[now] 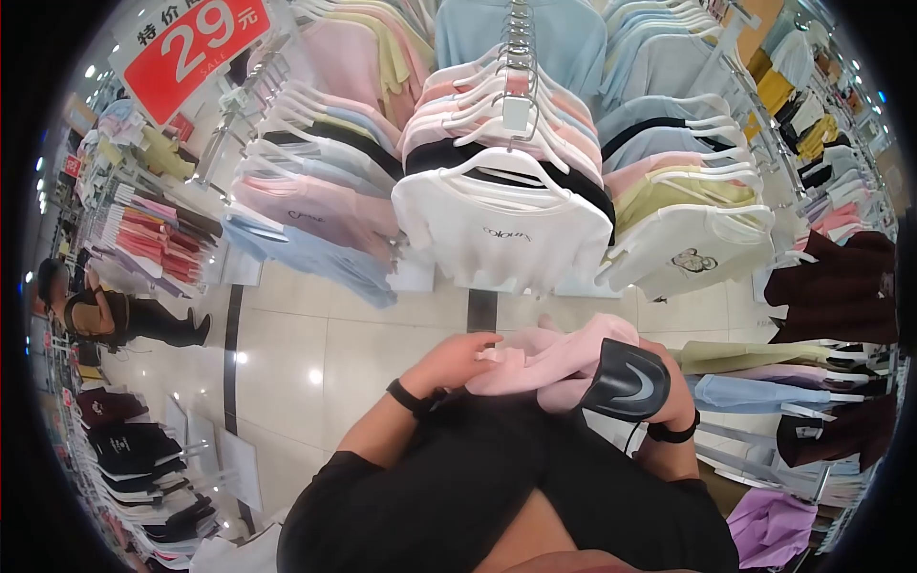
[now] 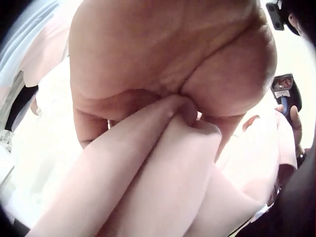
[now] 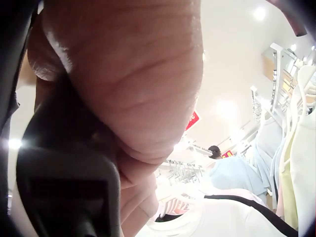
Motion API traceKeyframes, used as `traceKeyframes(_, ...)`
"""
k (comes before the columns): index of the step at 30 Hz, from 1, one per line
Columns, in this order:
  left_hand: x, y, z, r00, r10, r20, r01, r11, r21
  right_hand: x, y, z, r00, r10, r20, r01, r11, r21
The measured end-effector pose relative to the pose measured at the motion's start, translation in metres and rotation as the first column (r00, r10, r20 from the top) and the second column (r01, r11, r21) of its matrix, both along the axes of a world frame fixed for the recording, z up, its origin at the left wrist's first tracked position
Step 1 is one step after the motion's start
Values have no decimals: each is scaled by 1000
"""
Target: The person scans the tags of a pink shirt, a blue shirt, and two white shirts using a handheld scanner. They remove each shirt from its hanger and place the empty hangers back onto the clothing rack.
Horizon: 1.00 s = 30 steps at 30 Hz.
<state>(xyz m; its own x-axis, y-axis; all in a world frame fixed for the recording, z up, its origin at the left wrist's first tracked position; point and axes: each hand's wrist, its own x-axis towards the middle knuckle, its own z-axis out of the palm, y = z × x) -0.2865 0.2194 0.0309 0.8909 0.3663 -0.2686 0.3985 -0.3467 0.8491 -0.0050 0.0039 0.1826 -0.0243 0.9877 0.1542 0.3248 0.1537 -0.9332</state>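
My left hand (image 1: 451,365) grips a bunched pale pink garment (image 1: 559,355) in front of my lap. In the left wrist view its folds gather into the hand (image 2: 168,54) and the cloth (image 2: 163,182) spreads below. My right hand (image 1: 676,390) holds a black handheld device (image 1: 621,384) with a grey curved mark on its broad face, right against the garment's right end. Seen from the right wrist, the fingers wrap the device's dark grip (image 3: 69,168). Its front overlaps part of the pink cloth in the head view.
A rack of white hangers bears tops ahead, with a white top (image 1: 501,234) foremost. Side racks hold a pale green top (image 1: 688,253) and a blue one (image 1: 306,258). A red sale sign (image 1: 196,57) hangs upper left. Another person (image 1: 105,310) stands at far left on the tiled floor (image 1: 287,363).
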Motion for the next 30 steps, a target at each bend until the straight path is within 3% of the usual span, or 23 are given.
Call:
traceKeyframes(3, -5, 4, 45, 943, 224, -245, -285, 925, -252, 0, 1, 2, 997, -77, 5, 77, 994, -80)
traceKeyframes(6, -28, 4, 10, 836, 531, 135, -355, 713, -605, 1, 1, -4, 991, -120, 64, 128, 980, -152)
traceKeyframes(8, -28, 1, 19, 760, 612, 220, -404, 708, -579, 3, 6, -1, 988, -86, 129, 99, 991, -93)
traceKeyframes(11, -11, -9, 46, 669, 669, 322, -435, 705, -560, 10, 1, -3, 991, -92, 101, 109, 976, -188)
traceKeyframes(14, -3, -11, 57, 703, 631, 327, -360, 713, -602, 14, -3, 3, 948, -215, 234, 245, 963, -108)
traceKeyframes(15, 5, -14, 65, 717, 617, 324, -394, 743, -541, 19, -5, -1, 908, -226, 352, 280, 953, -111)
traceKeyframes(18, 25, -10, 53, 770, 389, 505, -311, 921, -235, 25, -9, 7, 917, -370, 146, 392, 903, -175)
traceKeyframes(19, 32, -14, 55, 780, 398, 483, -269, 910, -316, 30, -12, 9, 920, -363, 150, 389, 898, -207)
traceKeyframes(23, 85, -12, 64, 800, 298, 520, -227, 954, -198, 45, -27, 12, 908, -399, 129, 419, 857, -300)
traceKeyframes(26, 124, 0, 76, 872, 234, 431, -158, 966, -206, 56, -42, -2, 866, -488, 110, 497, 813, -302)
traceKeyframes(30, 186, 6, 98, 900, 179, 397, -201, 979, 13, 76, -59, -14, 798, -600, 54, 592, 764, -257)
